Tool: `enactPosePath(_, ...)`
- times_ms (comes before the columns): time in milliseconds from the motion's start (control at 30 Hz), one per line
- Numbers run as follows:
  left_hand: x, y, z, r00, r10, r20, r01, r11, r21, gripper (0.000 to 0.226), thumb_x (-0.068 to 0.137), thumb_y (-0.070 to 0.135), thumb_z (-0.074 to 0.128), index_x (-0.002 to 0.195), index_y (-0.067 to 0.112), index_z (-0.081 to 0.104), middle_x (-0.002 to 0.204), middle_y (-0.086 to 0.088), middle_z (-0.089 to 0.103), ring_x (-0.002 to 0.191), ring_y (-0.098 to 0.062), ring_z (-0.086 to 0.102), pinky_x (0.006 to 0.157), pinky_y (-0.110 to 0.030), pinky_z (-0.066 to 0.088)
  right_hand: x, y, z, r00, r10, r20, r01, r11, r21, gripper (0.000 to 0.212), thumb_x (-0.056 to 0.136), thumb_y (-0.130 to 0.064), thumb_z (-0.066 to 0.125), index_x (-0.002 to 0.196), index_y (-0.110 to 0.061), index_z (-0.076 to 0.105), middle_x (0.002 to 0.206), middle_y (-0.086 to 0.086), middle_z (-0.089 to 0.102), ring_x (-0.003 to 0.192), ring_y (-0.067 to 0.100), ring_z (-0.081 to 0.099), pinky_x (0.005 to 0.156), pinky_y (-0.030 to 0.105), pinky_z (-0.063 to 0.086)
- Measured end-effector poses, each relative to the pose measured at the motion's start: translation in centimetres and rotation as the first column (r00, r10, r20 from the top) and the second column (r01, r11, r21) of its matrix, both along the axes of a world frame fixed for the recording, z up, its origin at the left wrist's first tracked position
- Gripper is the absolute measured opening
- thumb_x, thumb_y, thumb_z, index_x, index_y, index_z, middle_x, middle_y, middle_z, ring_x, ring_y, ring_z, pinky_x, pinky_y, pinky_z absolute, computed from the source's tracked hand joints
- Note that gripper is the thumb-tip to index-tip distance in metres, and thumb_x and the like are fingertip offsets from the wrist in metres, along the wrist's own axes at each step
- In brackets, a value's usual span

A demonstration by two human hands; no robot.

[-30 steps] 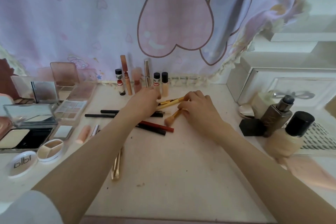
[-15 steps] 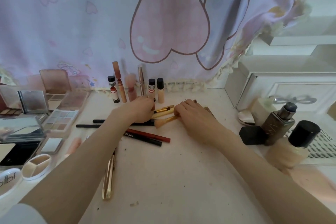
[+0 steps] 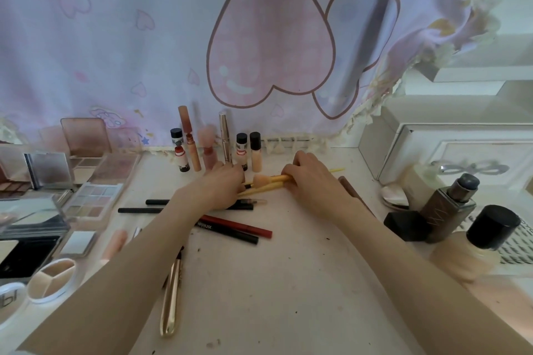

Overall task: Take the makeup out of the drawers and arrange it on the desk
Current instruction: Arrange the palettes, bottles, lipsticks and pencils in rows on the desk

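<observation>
Both hands work mid-desk (image 3: 288, 282), just near of the row of small bottles (image 3: 255, 153) standing along the far edge. Right hand (image 3: 310, 179) has fingers curled round the yellow brush handles (image 3: 274, 179), one brush with its peach head pointing left. Left hand (image 3: 223, 186) rests over the brush tips and the black pencils (image 3: 153, 202); fingers bent down, but whether it actually pinches anything I cannot tell (tips hidden under the hand). Brushes look light, stiff in the handle, soft at the head, likely to roll on the flat top; best taken mid-handle, not by the bristles. Red pencil (image 3: 239, 225) and another black one lie just near of the left wrist, gold tube (image 3: 171, 300) nearer still. Open palettes (image 3: 92, 199) at left look fragile with hinged lids. Glass-looking foundation bottles (image 3: 450, 204) at right would be heavier and need a grip round the body
</observation>
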State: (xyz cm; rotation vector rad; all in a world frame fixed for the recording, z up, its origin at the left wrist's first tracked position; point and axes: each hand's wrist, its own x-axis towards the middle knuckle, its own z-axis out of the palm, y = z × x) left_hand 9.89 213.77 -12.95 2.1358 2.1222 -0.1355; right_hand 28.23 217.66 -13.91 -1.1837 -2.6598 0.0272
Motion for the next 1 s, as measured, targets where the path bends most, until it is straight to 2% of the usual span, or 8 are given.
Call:
enactPosePath(267,0.2,-0.6,0.6,0.999,0.021,-0.041,-0.017,0.995,0.099,0.030,0.092,0.007,0.041,0.122,0.006,0.038,0.119,-0.014,0.045,0.108,-0.029,0.040,0.094,-0.038,0.033,0.0,-0.3,0.6,0.999,0.002,0.044,-0.011,0.980,0.201,0.020,0.099,-0.024,0.037,0.113,-0.019,0.050,0.114,-0.001,0.053,0.105,0.020,0.041,0.080,0.030,0.024)
enactPosePath(367,-0.1,-1.5,2.3,0.984,0.053,0.169,-0.072,0.992,0.106,0.019,0.093,0.005,0.038,0.112,0.009,0.039,0.097,-0.008,0.052,0.084,-0.020,0.047,0.080,-0.034,0.040,0.2,-1.4,1.7,0.999,0.028,-0.043,-0.018,0.975,0.222,0.019,0.098,-0.031,0.039,0.109,-0.024,0.053,0.104,-0.005,0.058,0.095,0.016,0.045,0.072,0.026,0.013)
enactPosePath(500,0.0,-4.0,4.8,0.800,0.043,0.599,-0.067,0.998,0.018,0.009,0.098,0.014,0.032,0.094,0.018,0.038,0.075,-0.004,0.047,0.063,-0.012,0.044,0.057,-0.021,0.043,0.6,-3.1,3.7,0.976,0.088,-0.201,-0.046,0.978,0.205,0.019,0.095,-0.032,0.047,0.107,-0.025,0.060,0.104,-0.008,0.061,0.094,0.011,0.045,0.071,0.023,0.013)
enactPosePath(667,-0.4,-7.4,6.1,0.747,-0.078,0.660,0.046,0.997,0.067,0.022,0.100,0.021,0.029,0.096,0.016,0.050,0.067,0.005,0.039,0.054,-0.006,0.033,0.050,-0.016,0.033,0.4,-5.8,5.9,0.895,0.102,-0.435,-0.034,0.986,0.163,0.018,0.088,-0.022,0.062,0.104,-0.018,0.069,0.106,-0.002,0.063,0.103,0.017,0.041,0.087,0.025,0.031)
enactPosePath(733,-0.9,-8.3,5.9,0.657,-0.043,0.753,-0.025,0.997,0.078,0.027,0.100,0.020,0.031,0.097,0.014,0.056,0.064,0.006,0.041,0.051,-0.004,0.034,0.048,-0.015,0.033,0.2,-6.8,6.4,0.817,0.050,-0.574,0.046,0.987,0.152,0.030,0.085,-0.019,0.065,0.115,-0.016,0.063,0.118,-0.001,0.055,0.111,0.019,0.036,0.092,0.011,0.024)
enactPosePath(800,-1.1,-9.0,5.6,0.503,-0.010,0.864,-0.106,0.992,0.073,0.025,0.099,0.016,0.032,0.098,0.008,0.056,0.062,0.006,0.041,0.052,-0.005,0.035,0.048,-0.014,0.034,0.0,-8.0,6.9,0.635,-0.045,-0.772,0.077,0.997,0.005,0.041,0.088,-0.033,0.058,0.124,-0.015,0.053,0.120,-0.001,0.046,0.111,0.015,0.036,0.089,0.004,0.024)
enactPosePath(900,-0.7,-10.1,5.1,0.305,-0.030,0.952,-0.151,0.985,0.080,0.020,0.098,0.010,0.034,0.099,-0.001,0.051,0.065,0.005,0.045,0.056,-0.006,0.040,0.050,-0.016,0.038,-0.7,-9.2,7.1,0.462,-0.271,-0.844,-0.100,0.930,-0.354,0.051,0.095,-0.048,0.036,0.107,-0.001,0.052,0.092,0.017,0.052,0.080,0.023,0.046,0.064,0.021,0.037)
enactPosePath(1000,0.8,-11.1,4.7,0.325,-0.080,0.942,-0.190,0.971,0.147,0.020,0.097,0.011,0.036,0.093,0.009,0.055,0.064,0.007,0.049,0.055,-0.002,0.046,0.055,-0.017,0.043,-1.4,-10.0,7.6,0.377,-0.483,-0.790,-0.336,0.724,-0.603,0.043,0.097,-0.042,0.040,0.098,-0.004,0.059,0.078,0.004,0.051,0.066,0.015,0.043,0.056,0.025,0.036)
